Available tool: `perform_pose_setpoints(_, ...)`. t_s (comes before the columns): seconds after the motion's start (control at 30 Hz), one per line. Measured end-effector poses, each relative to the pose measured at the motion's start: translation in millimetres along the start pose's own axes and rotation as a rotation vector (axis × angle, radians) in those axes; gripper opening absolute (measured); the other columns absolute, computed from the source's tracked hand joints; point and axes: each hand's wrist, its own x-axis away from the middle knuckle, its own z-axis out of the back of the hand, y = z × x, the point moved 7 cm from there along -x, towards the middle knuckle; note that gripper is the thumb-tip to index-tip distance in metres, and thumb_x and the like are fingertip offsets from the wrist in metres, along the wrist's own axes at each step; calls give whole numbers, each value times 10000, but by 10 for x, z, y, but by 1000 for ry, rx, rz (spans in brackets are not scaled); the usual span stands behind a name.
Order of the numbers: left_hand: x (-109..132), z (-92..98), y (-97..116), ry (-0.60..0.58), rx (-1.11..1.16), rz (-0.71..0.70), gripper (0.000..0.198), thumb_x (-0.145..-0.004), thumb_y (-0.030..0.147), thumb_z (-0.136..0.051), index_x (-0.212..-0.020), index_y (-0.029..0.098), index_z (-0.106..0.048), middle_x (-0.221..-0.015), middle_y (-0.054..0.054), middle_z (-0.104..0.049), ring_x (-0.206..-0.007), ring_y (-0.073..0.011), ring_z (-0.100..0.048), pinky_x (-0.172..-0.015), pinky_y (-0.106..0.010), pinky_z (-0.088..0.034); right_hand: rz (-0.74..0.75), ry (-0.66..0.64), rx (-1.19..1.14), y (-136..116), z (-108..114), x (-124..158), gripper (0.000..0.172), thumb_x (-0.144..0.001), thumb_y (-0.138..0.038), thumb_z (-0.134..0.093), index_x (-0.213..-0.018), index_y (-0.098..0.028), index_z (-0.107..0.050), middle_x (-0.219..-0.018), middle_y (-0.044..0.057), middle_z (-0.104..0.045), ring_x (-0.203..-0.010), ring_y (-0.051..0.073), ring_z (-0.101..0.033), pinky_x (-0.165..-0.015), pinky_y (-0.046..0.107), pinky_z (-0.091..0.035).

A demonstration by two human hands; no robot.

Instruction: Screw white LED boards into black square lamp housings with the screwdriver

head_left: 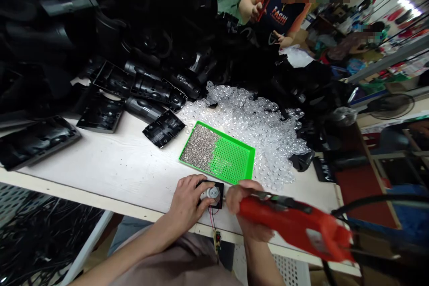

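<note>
My left hand [187, 201] is closed around a small black square part [213, 194] with a white round motor in its middle, pressed onto the white table near the front edge. Thin red and black wires with a small circuit board [217, 236] hang from that part over the edge. My right hand [244, 210] grips a red electric screwdriver [295, 225], and the tool's tip points left at the black part. Just behind both hands lies a green tray [234, 161], its left half covered with small silver screws [200, 147].
A heap of clear plastic lenses [254, 120] lies behind and right of the tray. Black plastic housings [147, 94] pile up across the back and left of the white table [110, 165]. Another person in an orange and dark shirt [284, 13] stands at the far side. A fan [390, 105] is at the right.
</note>
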Motion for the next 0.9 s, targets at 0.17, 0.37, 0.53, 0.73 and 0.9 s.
perform_pose_setpoints(0.17,-15,18,2,-6,-10,2,272,-920,392,-540,-1131,246,-632,-1113,-84,-619,-1054,-255,-550,-848,-390,-424,283,148,6,-328,260,-488,608,-709,-735,-552,-1143,-310,-576,-478,-74,-462,-339,118,-372,-367,257,-346)
perform_pose_setpoints(0.37,-24,26,8,25,-7,-25,287,-943,424,-488,-1128,245,-616,-1108,-82,-616,-1026,-254,-555,-830,-395,-422,199,176,82,118,437,-819,676,-647,-778,-543,-1061,-243,-567,-484,-101,-404,-347,89,-362,-356,215,-336)
perform_pose_setpoints(0.53,-19,25,-3,25,-13,-29,285,-947,418,-482,-1138,248,-607,-1115,-83,-613,-1024,-256,-555,-828,-399,-421,165,160,59,255,425,-815,650,-655,-757,-556,-1042,-236,-549,-499,-98,-431,-354,84,-372,-362,206,-329)
perform_pose_setpoints(0.73,-13,16,-3,11,-13,-34,291,-944,414,-491,-1150,243,-604,-1118,-86,-612,-1029,-258,-553,-829,-395,-420,197,138,16,264,409,-830,567,-670,-698,-604,-995,-236,-552,-500,-91,-456,-360,85,-388,-367,200,-334)
perform_pose_setpoints(0.9,-33,43,16,32,-6,-36,290,-948,417,-483,-1124,232,-619,-1093,-88,-620,-1009,-251,-560,-814,-382,-424,202,125,5,258,404,-820,526,-680,-678,-609,-948,-228,-563,-499,-85,-452,-362,89,-389,-368,206,-337)
